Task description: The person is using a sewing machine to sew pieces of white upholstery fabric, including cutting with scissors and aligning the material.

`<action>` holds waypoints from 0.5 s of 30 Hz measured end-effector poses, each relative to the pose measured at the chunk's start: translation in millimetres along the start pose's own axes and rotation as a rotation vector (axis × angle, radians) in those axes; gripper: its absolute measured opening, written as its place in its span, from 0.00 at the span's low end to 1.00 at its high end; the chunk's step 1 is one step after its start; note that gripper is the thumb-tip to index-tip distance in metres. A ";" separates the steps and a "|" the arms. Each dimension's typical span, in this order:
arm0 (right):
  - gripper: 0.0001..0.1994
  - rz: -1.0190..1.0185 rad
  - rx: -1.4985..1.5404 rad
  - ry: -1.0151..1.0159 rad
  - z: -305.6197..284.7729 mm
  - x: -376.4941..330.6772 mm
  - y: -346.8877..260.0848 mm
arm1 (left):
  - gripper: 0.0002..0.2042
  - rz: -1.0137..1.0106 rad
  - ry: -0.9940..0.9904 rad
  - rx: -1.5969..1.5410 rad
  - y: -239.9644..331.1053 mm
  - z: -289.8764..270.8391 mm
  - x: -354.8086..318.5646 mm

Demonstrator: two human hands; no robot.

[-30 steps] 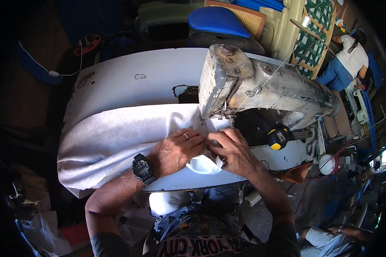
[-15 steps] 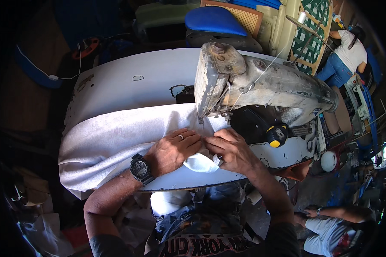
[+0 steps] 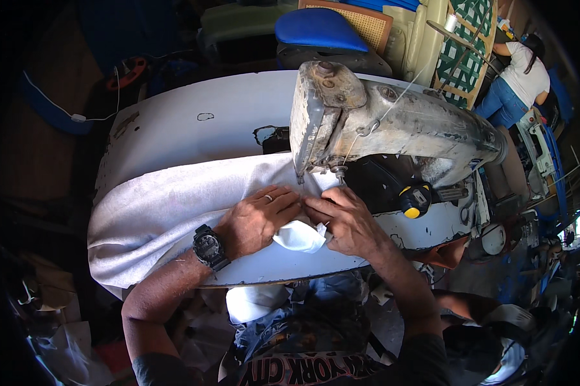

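A worn grey sewing machine (image 3: 399, 122) stands on a chipped white table. Pale grey fabric (image 3: 174, 193) spreads over the table's left side and runs under the machine's needle area. My left hand (image 3: 259, 215) presses on the fabric with its fingers stretched toward the needle. A black watch and a ring are on that arm and hand. Close beside it, my right hand (image 3: 344, 222) has its fingers bent and closed on the fabric's edge near the presser foot. A white fold of cloth (image 3: 301, 235) hangs between both hands. The needle tip is hard to make out.
A black and yellow tape measure (image 3: 415, 201) lies right of the machine's throat, with scissors (image 3: 466, 212) farther right. Behind the table (image 3: 193, 112) sits a blue padded seat (image 3: 321, 30). One person (image 3: 521, 80) stands at the far right; another (image 3: 496, 334) bends at the lower right.
Both hands have shifted slightly toward the needle with the fabric. The machine's thread lever has dropped from view. The person at the lower right has bent over.
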State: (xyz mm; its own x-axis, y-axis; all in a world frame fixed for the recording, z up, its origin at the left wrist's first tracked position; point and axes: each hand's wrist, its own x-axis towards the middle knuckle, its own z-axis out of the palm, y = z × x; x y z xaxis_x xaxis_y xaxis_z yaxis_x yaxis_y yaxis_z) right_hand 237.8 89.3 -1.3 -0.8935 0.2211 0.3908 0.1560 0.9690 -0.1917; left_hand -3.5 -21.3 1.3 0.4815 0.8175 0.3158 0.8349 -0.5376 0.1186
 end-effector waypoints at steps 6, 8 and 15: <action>0.19 0.027 -0.034 -0.044 2.6 1.4 3.6 | 0.20 -0.022 0.037 -0.015 -7.6 2.6 5.2; 0.19 0.046 -0.042 -0.058 2.9 2.5 3.6 | 0.20 -0.020 0.051 -0.009 -9.7 3.7 5.6; 0.20 0.099 -0.075 -0.052 3.9 7.8 6.1 | 0.22 -0.033 0.075 0.002 -12.5 6.4 6.3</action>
State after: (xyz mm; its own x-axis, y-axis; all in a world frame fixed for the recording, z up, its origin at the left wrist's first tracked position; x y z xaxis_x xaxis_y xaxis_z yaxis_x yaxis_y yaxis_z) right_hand 230.1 96.5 -2.9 -0.8925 0.3117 0.3261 0.2734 0.9487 -0.1587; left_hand -9.2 -8.1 -4.2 0.4324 0.8170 0.3816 0.8505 -0.5101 0.1285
